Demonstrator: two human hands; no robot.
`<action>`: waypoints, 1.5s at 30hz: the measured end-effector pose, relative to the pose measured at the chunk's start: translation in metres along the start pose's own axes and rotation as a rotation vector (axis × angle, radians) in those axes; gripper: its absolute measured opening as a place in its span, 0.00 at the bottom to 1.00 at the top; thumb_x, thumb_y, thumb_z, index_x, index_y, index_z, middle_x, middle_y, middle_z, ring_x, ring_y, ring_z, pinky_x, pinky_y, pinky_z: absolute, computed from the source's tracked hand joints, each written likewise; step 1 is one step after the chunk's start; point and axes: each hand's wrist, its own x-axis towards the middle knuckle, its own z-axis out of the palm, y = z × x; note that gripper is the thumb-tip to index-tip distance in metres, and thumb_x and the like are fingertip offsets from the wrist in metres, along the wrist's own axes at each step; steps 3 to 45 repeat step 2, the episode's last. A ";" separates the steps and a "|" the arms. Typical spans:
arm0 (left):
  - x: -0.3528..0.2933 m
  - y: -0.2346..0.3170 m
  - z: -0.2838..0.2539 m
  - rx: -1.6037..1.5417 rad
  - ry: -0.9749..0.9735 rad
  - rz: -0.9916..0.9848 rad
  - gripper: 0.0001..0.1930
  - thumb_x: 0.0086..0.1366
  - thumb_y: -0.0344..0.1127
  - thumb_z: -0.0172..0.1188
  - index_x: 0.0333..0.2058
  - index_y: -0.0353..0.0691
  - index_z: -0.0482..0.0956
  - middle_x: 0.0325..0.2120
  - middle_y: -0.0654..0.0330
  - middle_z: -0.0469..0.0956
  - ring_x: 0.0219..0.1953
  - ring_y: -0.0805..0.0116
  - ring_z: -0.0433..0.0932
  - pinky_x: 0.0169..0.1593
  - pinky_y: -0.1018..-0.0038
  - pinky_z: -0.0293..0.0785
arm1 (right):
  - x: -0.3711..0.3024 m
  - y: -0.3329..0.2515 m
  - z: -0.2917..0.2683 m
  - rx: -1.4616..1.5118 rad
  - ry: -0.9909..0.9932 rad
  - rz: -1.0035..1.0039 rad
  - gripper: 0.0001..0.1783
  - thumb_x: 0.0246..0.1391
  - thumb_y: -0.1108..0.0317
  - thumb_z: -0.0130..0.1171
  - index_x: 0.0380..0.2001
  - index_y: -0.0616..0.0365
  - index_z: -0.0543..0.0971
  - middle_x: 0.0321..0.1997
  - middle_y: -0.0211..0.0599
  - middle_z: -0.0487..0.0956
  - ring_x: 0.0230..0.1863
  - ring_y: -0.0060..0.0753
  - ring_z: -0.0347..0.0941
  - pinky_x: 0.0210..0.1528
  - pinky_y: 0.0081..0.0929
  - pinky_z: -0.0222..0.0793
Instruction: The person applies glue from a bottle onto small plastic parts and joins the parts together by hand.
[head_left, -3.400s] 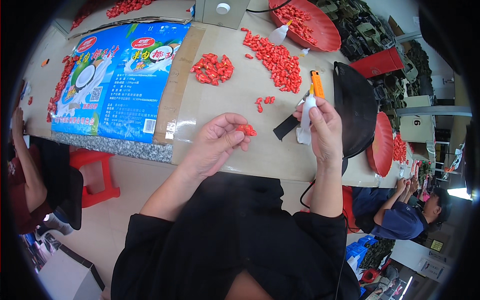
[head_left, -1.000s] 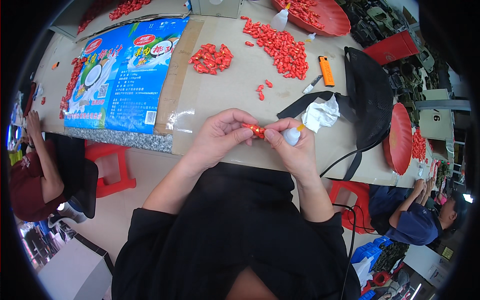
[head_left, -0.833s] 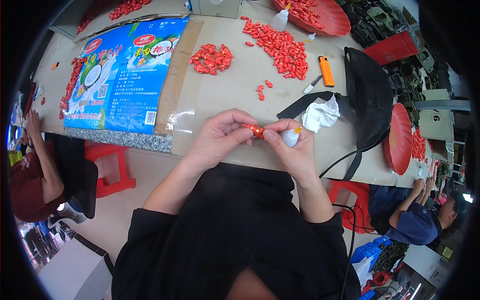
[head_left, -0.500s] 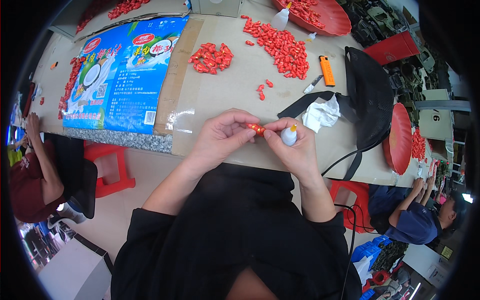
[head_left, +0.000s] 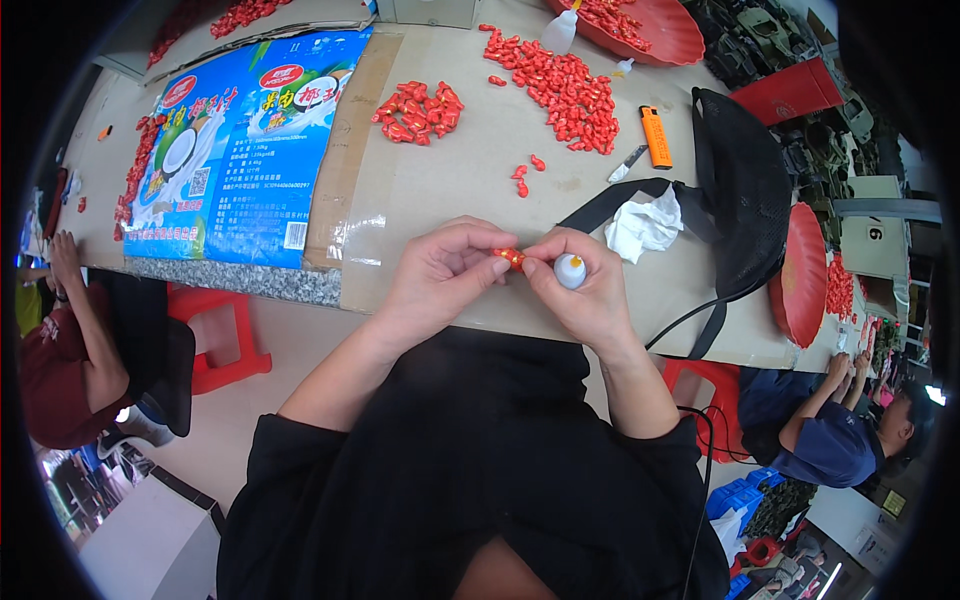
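Just over the near edge of the table, my left hand (head_left: 445, 272) pinches one end of a small red-and-gold piece (head_left: 511, 258) between thumb and fingertips. The thumb and a finger of my right hand (head_left: 590, 300) close on its other end. A small white squeeze bottle with a yellowish nozzle (head_left: 570, 272) is also tucked in my right hand, nozzle up. Beyond my hands lie a few loose red pieces (head_left: 521, 187), a small cluster of red pieces (head_left: 418, 112) and a larger spread of smaller ones (head_left: 565, 95).
Right of my hands are crumpled tissue (head_left: 645, 225), an orange lighter (head_left: 656, 137), a small blade-like tool (head_left: 628, 163) and a black mesh bag (head_left: 740, 200). Another squeeze bottle (head_left: 559, 33) stands by a red tray (head_left: 660, 40). Blue printed cardboard (head_left: 250, 150) lies left. Co-workers sit at both sides.
Both hands stay joined at the red piece. My right fingers have shifted slightly left, and the squeeze bottle has tipped a little, its nozzle now nearer the middle of its top.
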 end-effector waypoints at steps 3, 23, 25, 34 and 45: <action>0.000 0.000 0.000 -0.016 0.001 -0.005 0.10 0.55 0.20 0.51 0.37 0.31 0.72 0.37 0.59 0.68 0.36 0.73 0.71 0.39 0.79 0.71 | 0.000 0.001 0.000 0.023 -0.020 -0.003 0.03 0.41 0.76 0.55 0.21 0.63 0.73 0.23 0.33 0.72 0.26 0.19 0.67 0.28 0.17 0.62; 0.000 0.000 0.000 -0.016 0.001 -0.005 0.10 0.55 0.20 0.51 0.37 0.31 0.72 0.37 0.59 0.68 0.36 0.73 0.71 0.39 0.79 0.71 | 0.000 0.001 0.000 0.023 -0.020 -0.003 0.03 0.41 0.76 0.55 0.21 0.63 0.73 0.23 0.33 0.72 0.26 0.19 0.67 0.28 0.17 0.62; 0.000 0.000 0.000 -0.016 0.001 -0.005 0.10 0.55 0.20 0.51 0.37 0.31 0.72 0.37 0.59 0.68 0.36 0.73 0.71 0.39 0.79 0.71 | 0.000 0.001 0.000 0.023 -0.020 -0.003 0.03 0.41 0.76 0.55 0.21 0.63 0.73 0.23 0.33 0.72 0.26 0.19 0.67 0.28 0.17 0.62; 0.000 0.000 0.000 -0.016 0.001 -0.005 0.10 0.55 0.20 0.51 0.37 0.31 0.72 0.37 0.59 0.68 0.36 0.73 0.71 0.39 0.79 0.71 | 0.000 0.001 0.000 0.023 -0.020 -0.003 0.03 0.41 0.76 0.55 0.21 0.63 0.73 0.23 0.33 0.72 0.26 0.19 0.67 0.28 0.17 0.62; 0.000 0.000 0.000 -0.016 0.001 -0.005 0.10 0.55 0.20 0.51 0.37 0.31 0.72 0.37 0.59 0.68 0.36 0.73 0.71 0.39 0.79 0.71 | 0.000 0.001 0.000 0.023 -0.020 -0.003 0.03 0.41 0.76 0.55 0.21 0.63 0.73 0.23 0.33 0.72 0.26 0.19 0.67 0.28 0.17 0.62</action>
